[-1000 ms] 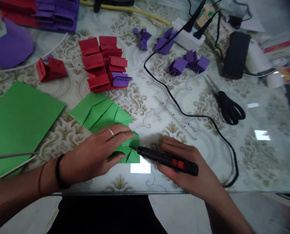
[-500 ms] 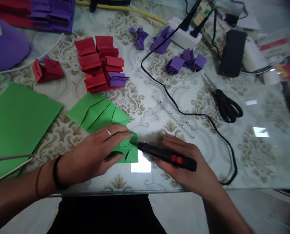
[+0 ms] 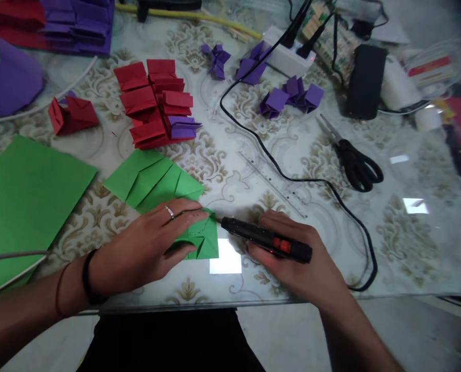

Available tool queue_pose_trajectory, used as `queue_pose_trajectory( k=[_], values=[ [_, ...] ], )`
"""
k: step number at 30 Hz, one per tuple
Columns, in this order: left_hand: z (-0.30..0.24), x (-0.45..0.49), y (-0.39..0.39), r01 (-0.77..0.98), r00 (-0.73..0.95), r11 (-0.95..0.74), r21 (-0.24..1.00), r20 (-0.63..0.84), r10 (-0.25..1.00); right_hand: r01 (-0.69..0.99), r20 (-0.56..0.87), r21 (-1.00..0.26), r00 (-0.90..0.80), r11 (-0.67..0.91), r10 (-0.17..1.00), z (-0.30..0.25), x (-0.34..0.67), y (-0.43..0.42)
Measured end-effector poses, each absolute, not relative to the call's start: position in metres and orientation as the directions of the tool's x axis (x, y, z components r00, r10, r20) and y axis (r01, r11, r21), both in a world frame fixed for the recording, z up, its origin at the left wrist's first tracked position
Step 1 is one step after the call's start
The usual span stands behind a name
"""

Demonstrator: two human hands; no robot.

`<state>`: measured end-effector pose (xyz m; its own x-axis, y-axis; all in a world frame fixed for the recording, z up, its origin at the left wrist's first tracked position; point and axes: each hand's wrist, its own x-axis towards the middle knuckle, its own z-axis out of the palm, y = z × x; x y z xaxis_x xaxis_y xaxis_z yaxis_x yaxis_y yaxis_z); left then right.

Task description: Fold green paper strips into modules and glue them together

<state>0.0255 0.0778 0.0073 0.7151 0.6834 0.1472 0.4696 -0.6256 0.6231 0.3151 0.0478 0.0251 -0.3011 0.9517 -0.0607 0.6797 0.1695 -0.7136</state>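
Your right hand [image 3: 292,253] has its fingers wrapped around the glue gun [image 3: 267,237], whose handle is mostly hidden in your grip. The gun is right of your left hand [image 3: 145,245], above the near part of the patterned table [image 3: 254,289]. Its long axis lies aslant: the rear end is to the right and nearer to you, while the nozzle points to the left and a little away from you. The nozzle tip is at the far right edge of the small green folded paper [image 3: 208,245]; I cannot tell whether it touches.

Your left hand lies palm down on this paper, the fingers stretched forward and to the right, the thumb set apart; it does not grasp around anything. The paper is partly covered, so its long axis cannot be told, but one corner points toward you and to the right. A thin curved line shines faintly on it.

Just beyond your left hand is a larger green folded piece [image 3: 156,181], its long axis running from far left to near right. Behind it stands the red paper block [image 3: 141,103]. The scissors [image 3: 358,165], well apart on the right, point away and to the left.
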Motion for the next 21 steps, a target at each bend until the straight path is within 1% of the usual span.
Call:
queue_pose_trajectory(
  k=[6, 15, 21],
  values=[
    [0.0066, 0.0253, 0.0778, 0.458, 0.722, -0.640, 0.617, 0.163, 0.673, 0.672, -0.064, -0.728, -0.266, 0.137, 0.962, 0.0258, 0.3133, 0.0471],
    [0.0117, 0.0265, 0.0777, 0.505, 0.710, -0.608, 0.613, 0.104, 0.696, 0.648, -0.079, -0.752, -0.268, 0.119, 0.960, 0.0274, 0.3153, 0.0460],
    [0.0089, 0.0260, 0.0765, 0.477, 0.673, -0.593, 0.648, 0.165, 0.721, 0.651, -0.098, -0.751, -0.282, 0.115, 0.955, 0.0328, 0.3163, 0.0433]
  ],
)
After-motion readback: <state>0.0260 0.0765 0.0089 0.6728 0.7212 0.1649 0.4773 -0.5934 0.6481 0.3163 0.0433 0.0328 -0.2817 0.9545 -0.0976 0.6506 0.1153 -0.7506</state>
